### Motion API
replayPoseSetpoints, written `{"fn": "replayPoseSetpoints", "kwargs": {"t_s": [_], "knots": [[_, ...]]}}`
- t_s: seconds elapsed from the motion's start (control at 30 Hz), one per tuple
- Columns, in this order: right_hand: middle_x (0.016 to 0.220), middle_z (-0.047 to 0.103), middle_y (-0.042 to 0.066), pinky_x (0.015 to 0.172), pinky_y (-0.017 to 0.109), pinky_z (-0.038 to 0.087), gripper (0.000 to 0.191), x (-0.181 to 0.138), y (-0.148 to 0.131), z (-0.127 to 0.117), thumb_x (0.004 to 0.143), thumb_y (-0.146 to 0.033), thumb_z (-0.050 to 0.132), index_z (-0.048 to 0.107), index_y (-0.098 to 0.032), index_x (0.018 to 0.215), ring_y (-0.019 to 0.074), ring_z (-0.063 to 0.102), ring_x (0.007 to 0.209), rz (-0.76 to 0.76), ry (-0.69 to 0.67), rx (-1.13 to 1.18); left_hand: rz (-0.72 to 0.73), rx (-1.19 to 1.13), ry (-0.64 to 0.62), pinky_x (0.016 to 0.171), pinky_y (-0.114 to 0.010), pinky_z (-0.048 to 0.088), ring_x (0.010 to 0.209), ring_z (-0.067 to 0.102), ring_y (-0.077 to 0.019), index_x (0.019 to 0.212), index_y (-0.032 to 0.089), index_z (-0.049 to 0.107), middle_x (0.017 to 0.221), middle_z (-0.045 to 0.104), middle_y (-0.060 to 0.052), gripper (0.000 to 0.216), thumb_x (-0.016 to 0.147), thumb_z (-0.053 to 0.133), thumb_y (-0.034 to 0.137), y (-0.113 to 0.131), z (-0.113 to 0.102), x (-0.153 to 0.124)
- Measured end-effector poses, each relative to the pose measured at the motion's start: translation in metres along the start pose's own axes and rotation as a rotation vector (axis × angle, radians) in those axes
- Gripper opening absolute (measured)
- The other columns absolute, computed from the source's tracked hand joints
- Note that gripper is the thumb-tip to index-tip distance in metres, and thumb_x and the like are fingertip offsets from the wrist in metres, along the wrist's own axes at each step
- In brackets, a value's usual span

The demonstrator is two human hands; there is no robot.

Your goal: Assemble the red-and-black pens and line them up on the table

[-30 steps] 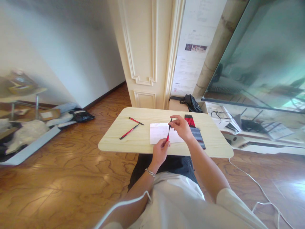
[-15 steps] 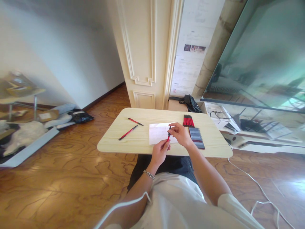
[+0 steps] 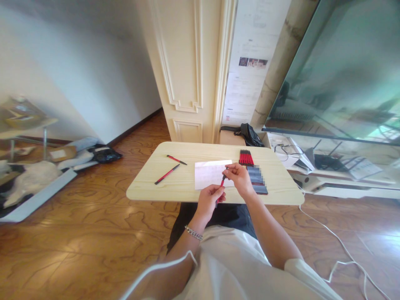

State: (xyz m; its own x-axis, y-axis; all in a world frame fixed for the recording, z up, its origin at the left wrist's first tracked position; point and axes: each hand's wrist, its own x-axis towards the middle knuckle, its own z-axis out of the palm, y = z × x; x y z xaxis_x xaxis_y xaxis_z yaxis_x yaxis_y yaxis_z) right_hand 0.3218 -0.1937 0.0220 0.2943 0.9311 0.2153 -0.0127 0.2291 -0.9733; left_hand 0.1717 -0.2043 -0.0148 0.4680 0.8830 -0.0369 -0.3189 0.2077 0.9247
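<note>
A red and black pen (image 3: pixel 221 185) is held between both hands at the near edge of a light wooden lap table (image 3: pixel 187 183). My left hand (image 3: pixel 210 199) grips its lower red barrel. My right hand (image 3: pixel 239 178) pinches its upper black end. A white sheet of paper (image 3: pixel 208 175) lies on the table just behind the hands. Right of it a row of several red and black pens (image 3: pixel 246 158) sits at the top of a dark case (image 3: pixel 256 179). Two more red pens (image 3: pixel 167 174) (image 3: pixel 176 159) lie loose on the table's left half.
A cream panelled pillar (image 3: pixel 187 71) rises behind the table. A black bag (image 3: pixel 248 134) lies at its foot. A glass panel (image 3: pixel 337 75) and a low white shelf with cables (image 3: pixel 331 171) stand at right. A white cable (image 3: pixel 331 241) trails on the wooden floor. Clutter (image 3: pixel 46 166) lies at left.
Both hands have drawn the pen toward me, from over the paper to the table's near edge. The view has shifted slightly.
</note>
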Motion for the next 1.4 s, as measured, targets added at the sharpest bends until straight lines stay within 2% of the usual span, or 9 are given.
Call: {"fn": "replayPoseSetpoints", "kwargs": {"t_s": [0.17,0.3,0.4,0.57,0.77,0.97,1.17,1.33,1.4], "knots": [[0.055,0.049,-0.004,0.049,0.025,0.030,0.031,-0.008,0.009,0.008,0.070,-0.047,0.069,0.062,-0.018,0.077,0.0101,0.041,0.050,0.001,0.031,-0.132,0.130,0.188,0.169,0.056,-0.024,0.045,0.057,0.058,-0.0122,0.075,0.015,0.060,0.062,0.062,0.000,0.027,0.068,0.074,0.037,-0.010,-0.001,0.003],[0.050,0.043,-0.005,0.047,0.025,0.027,0.041,-0.013,0.017,0.013,0.067,-0.052,0.071,0.049,-0.019,0.057,0.0095,0.036,0.049,0.010,0.113,-0.228,0.198,0.282,0.222,0.057,-0.024,0.045,0.057,0.058,-0.0121,0.071,0.016,0.059,0.062,0.063,0.000,0.028,0.068,0.074,0.039,-0.013,-0.003,0.003],[0.058,0.053,-0.002,0.050,0.024,0.033,0.040,-0.014,0.015,0.012,0.070,-0.055,0.067,0.054,-0.018,0.063,0.0111,0.045,0.054,0.034,0.073,-0.178,0.107,0.230,0.153,0.054,-0.025,0.045,0.055,0.059,-0.0130,0.077,0.015,0.061,0.062,0.064,-0.002,0.031,0.071,0.070,0.045,-0.011,-0.003,0.003],[0.089,0.067,0.007,0.060,0.026,0.044,0.043,-0.017,0.004,0.009,0.080,-0.057,0.055,0.064,-0.019,0.098,0.0158,0.060,0.074,0.158,-0.089,0.106,-0.029,0.076,0.045,0.056,-0.027,0.048,0.058,0.061,-0.0142,0.087,0.013,0.065,0.073,0.069,-0.007,0.040,0.075,0.065,0.051,-0.006,0.001,0.001],[0.063,0.059,-0.001,0.054,0.025,0.040,0.034,-0.019,0.013,0.011,0.065,-0.049,0.073,0.059,-0.018,0.071,0.0117,0.051,0.057,0.113,0.059,-0.045,-0.010,0.095,0.098,0.050,-0.024,0.044,0.054,0.060,-0.0135,0.077,0.014,0.062,0.064,0.066,-0.004,0.034,0.070,0.072,0.045,-0.011,0.002,0.000],[0.085,0.066,0.005,0.058,0.026,0.044,0.039,-0.021,0.008,0.015,0.078,-0.053,0.059,0.064,-0.020,0.097,0.0146,0.058,0.071,0.164,-0.041,0.134,-0.050,0.055,0.019,0.054,-0.026,0.048,0.057,0.063,-0.0150,0.086,0.012,0.065,0.073,0.069,-0.008,0.039,0.074,0.067,0.049,-0.010,0.001,-0.001],[0.061,0.058,-0.001,0.054,0.024,0.040,0.033,-0.019,0.011,0.013,0.066,-0.046,0.074,0.058,-0.018,0.070,0.0113,0.051,0.057,0.118,0.063,0.008,-0.023,0.059,0.068,0.050,-0.023,0.044,0.054,0.060,-0.0123,0.080,0.013,0.064,0.067,0.067,-0.005,0.034,0.071,0.071,0.045,-0.014,0.001,0.001],[0.082,0.066,0.005,0.059,0.026,0.045,0.037,-0.021,0.011,0.013,0.077,-0.053,0.059,0.064,-0.020,0.093,0.0145,0.058,0.069,0.158,-0.036,0.132,-0.056,0.053,0.001,0.055,-0.026,0.048,0.058,0.063,-0.0146,0.090,0.012,0.066,0.075,0.070,-0.008,0.037,0.076,0.066,0.047,-0.015,0.000,0.000],[0.077,0.066,0.004,0.060,0.027,0.045,0.034,-0.021,0.012,0.013,0.074,-0.051,0.064,0.064,-0.018,0.086,0.0143,0.057,0.068,0.142,-0.020,0.113,-0.033,0.060,0.016,0.053,-0.025,0.047,0.056,0.062,-0.0138,0.086,0.012,0.066,0.072,0.069,-0.007,0.036,0.074,0.068,0.046,-0.015,0.001,-0.001]]}}
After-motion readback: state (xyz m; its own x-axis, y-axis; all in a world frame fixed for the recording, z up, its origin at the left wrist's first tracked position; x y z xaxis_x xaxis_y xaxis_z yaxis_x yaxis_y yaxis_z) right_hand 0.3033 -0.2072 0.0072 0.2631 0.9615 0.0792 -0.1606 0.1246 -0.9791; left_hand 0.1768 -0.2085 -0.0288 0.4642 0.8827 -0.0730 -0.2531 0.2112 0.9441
